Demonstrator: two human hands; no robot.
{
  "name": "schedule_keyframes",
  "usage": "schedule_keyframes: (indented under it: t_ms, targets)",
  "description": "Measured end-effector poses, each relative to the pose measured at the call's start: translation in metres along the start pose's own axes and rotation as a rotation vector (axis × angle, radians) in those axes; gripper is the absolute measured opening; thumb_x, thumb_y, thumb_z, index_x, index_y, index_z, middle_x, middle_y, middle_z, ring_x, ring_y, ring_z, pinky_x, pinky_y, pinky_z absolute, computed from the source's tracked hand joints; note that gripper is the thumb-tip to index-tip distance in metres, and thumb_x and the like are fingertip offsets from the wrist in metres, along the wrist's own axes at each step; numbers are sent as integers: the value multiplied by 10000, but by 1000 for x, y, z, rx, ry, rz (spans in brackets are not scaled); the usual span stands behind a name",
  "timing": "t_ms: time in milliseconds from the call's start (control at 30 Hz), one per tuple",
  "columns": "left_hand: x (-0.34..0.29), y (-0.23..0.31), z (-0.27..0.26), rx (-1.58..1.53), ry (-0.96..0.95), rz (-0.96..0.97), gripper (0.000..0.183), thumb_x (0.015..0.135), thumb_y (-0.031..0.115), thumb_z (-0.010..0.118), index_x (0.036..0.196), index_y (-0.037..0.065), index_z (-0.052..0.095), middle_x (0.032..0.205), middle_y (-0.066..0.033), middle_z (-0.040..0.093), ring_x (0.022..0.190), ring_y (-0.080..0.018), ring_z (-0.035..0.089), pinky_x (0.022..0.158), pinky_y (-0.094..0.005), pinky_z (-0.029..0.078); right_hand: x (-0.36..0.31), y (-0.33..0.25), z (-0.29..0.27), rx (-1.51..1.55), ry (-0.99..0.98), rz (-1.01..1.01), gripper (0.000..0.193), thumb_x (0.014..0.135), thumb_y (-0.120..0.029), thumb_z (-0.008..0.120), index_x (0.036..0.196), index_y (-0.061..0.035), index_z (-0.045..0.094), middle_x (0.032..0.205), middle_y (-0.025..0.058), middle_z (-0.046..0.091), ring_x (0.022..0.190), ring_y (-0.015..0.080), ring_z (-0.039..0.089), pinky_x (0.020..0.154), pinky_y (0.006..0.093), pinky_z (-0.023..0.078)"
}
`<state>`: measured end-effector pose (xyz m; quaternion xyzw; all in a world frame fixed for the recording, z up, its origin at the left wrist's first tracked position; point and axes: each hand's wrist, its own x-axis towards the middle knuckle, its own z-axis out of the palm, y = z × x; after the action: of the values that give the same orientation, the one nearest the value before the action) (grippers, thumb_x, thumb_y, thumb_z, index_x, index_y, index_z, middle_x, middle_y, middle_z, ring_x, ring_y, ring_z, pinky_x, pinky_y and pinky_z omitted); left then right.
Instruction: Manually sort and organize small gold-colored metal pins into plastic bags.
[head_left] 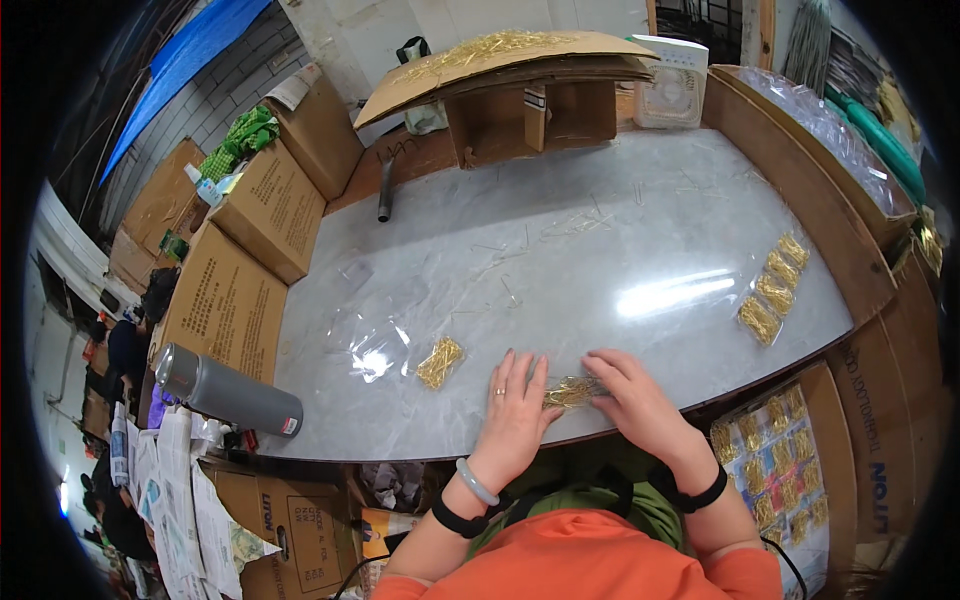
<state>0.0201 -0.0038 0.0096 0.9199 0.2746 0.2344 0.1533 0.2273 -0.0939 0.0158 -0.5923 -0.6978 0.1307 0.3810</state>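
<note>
A small bundle of thin gold wire pieces (572,392) lies at the table's front edge, held between my two hands. My left hand (515,410) has its long fingers stretched forward, with the thumb and index finger at the bundle's left end. At its right end, my right hand (640,400) has its fingers and thumb curved about the wires. Just left of my hands sits a clear bag of gold wire pieces (439,363). Farther left lie clear plastic bags (365,340). Several filled bags (774,288) stand in a row at the table's right side.
Loose wires (570,228) are scattered over the grey tabletop (430,270). A grey flask (235,392) lies at the left edge beside cardboard boxes (265,205). At the back stands a cardboard shelf (585,115). A box of filled bags (780,455) is at lower right.
</note>
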Motion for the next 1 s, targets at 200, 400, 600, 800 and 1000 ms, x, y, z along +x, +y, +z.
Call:
schedule_keyframes:
  t_ms: [200, 400, 600, 800, 1000]
  targets:
    - [-5, -1, 9, -45, -118, -5, 658, 963, 81, 622, 1521, -71, 307, 1540, -275, 344, 1467, -463, 309, 1209, -566, 257, -16, -31, 34, -141, 139, 144, 664, 879, 84, 545, 1491, 114, 289, 1555, 360, 293, 1444, 523, 318, 1200, 524, 308]
    - [0, -6, 5, -136, -160, 15, 640, 956, -13, 564, 1528, -77, 284, 1533, -285, 346, 1446, -484, 329, 1210, -571, 251, 17, -21, 46, 194, 17, 23, 817, 823, 51, 529, 1562, 82, 182, 1577, 341, 279, 1480, 479, 291, 1234, 475, 266]
    - [-4, -6, 2, -174, -111, 28, 669, 936, -42, 570, 1536, -66, 274, 1517, -302, 341, 1433, -489, 342, 1211, -527, 285, 17, -7, 15, 238, -157, 44, 964, 793, -65, 713, 1597, -4, 184, 1560, 279, 361, 1463, 413, 352, 1211, 447, 309]
    - [-6, -18, 6, -395, -115, -17, 778, 902, -57, 635, 1576, -7, 250, 1558, -270, 306, 1448, -449, 350, 1189, -450, 352, 23, -20, 15, -34, -161, -16, 858, 790, -100, 802, 1530, -40, 374, 1405, 188, 531, 1299, 398, 489, 1086, 456, 421]
    - [-5, -18, -20, -419, -43, 3, 803, 861, 43, 748, 1555, 39, 343, 1571, -231, 317, 1429, -427, 388, 1155, -455, 387, 22, -19, 15, -149, -91, -176, 684, 790, -152, 810, 1404, -69, 520, 1279, 126, 597, 1215, 359, 538, 1013, 439, 457]
